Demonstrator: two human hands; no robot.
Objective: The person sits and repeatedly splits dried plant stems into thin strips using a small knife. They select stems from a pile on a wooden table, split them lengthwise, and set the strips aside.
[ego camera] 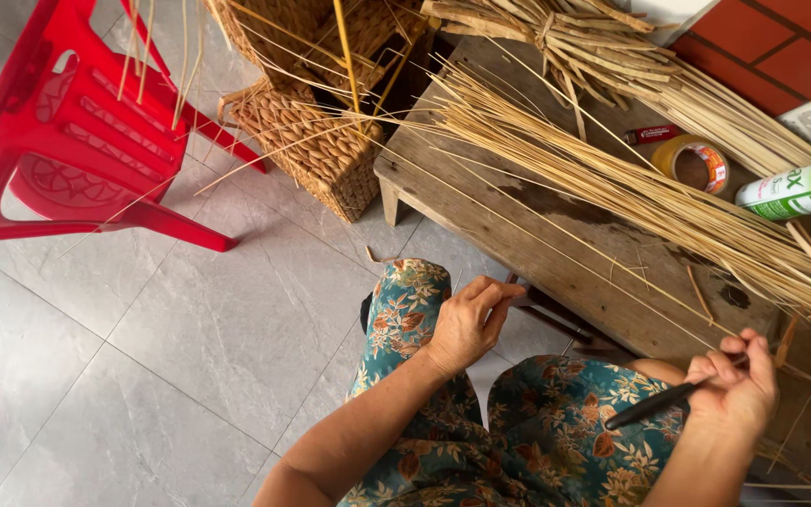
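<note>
My left hand (470,319) hovers over my knee with its fingertips pinched on a thin pale straw strand that runs up toward the bench. My right hand (736,383) is closed around a tool with a black handle (654,406), its tip hidden by the fingers. A long bundle of straw stalks (612,178) lies across the low wooden bench (481,197) just beyond both hands. I sit with my legs in floral-patterned trousers (556,432).
A red plastic chair (77,131) lies on the grey tiled floor at the left. Woven baskets (316,141) stand against the bench's far corner. A tape roll (694,161), a small red tube (652,134) and a green-and-white bottle (800,188) rest on the bench at the right.
</note>
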